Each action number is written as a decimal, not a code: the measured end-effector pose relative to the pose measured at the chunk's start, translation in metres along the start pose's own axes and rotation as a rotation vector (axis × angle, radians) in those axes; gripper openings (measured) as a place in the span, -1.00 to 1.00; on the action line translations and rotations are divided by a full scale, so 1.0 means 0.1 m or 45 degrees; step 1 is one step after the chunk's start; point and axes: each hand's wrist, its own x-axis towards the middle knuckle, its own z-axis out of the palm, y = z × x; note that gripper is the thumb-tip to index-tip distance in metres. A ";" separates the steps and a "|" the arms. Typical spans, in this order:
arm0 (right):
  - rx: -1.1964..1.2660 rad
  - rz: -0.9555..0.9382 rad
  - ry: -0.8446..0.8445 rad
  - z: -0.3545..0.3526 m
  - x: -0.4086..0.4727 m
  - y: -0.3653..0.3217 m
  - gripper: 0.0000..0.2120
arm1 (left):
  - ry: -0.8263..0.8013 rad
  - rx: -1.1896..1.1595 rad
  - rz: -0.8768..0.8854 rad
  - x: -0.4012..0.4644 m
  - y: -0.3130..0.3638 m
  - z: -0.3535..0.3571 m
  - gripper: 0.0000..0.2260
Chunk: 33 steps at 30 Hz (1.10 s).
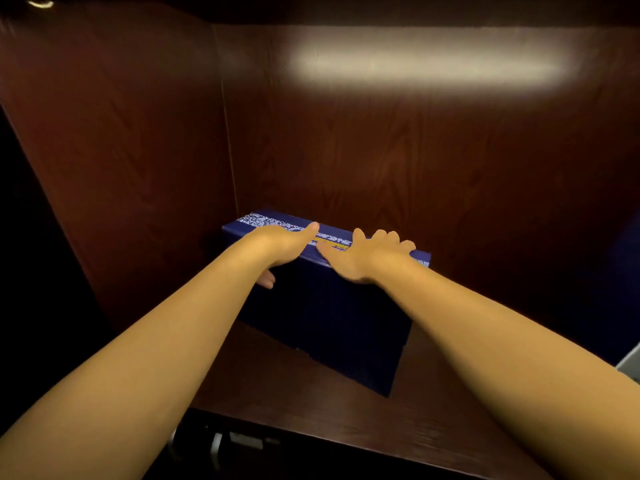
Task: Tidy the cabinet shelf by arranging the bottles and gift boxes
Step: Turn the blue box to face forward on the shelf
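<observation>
A dark blue gift box (332,323) with a white patterned band and a yellow label on its top stands on the wooden shelf (270,386), near the back left corner of the cabinet. My left hand (284,245) grips the box's top left edge, thumb on top and fingers curled over the front face. My right hand (372,252) lies on the top right of the box with fingers spread across the lid and the thumb pointing left. No bottles are in view.
Dark wood cabinet walls close in on the left (121,168) and at the back (415,168). The shelf's front edge (346,441) runs below my forearms. A pale object (630,365) shows at the right edge, and dim items (242,441) sit under the shelf.
</observation>
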 end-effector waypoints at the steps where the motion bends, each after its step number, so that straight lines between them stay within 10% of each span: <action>1: -0.033 0.014 -0.025 -0.01 -0.10 0.03 0.06 | -0.046 0.013 -0.007 -0.02 0.07 0.00 -0.03; 16: 0.205 -0.593 -0.321 -0.31 -1.35 0.43 -0.46 | -0.271 0.597 0.165 0.03 0.97 0.58 0.35; 19: 0.302 -0.670 -0.273 -0.34 -1.33 0.59 -0.62 | -0.249 0.659 0.219 -0.01 1.07 0.64 0.22; 23: 0.381 -0.518 0.175 -0.38 -1.04 0.87 -0.78 | -0.182 0.895 0.473 -0.13 1.14 0.64 -0.43; 29: 0.363 -0.396 0.305 -0.49 -0.49 1.29 -0.85 | -0.360 0.847 0.750 -0.18 1.05 0.61 0.27; 33: 0.395 -0.453 0.258 -0.42 -0.21 1.42 -0.80 | -0.536 0.681 0.933 -0.18 0.89 0.54 0.23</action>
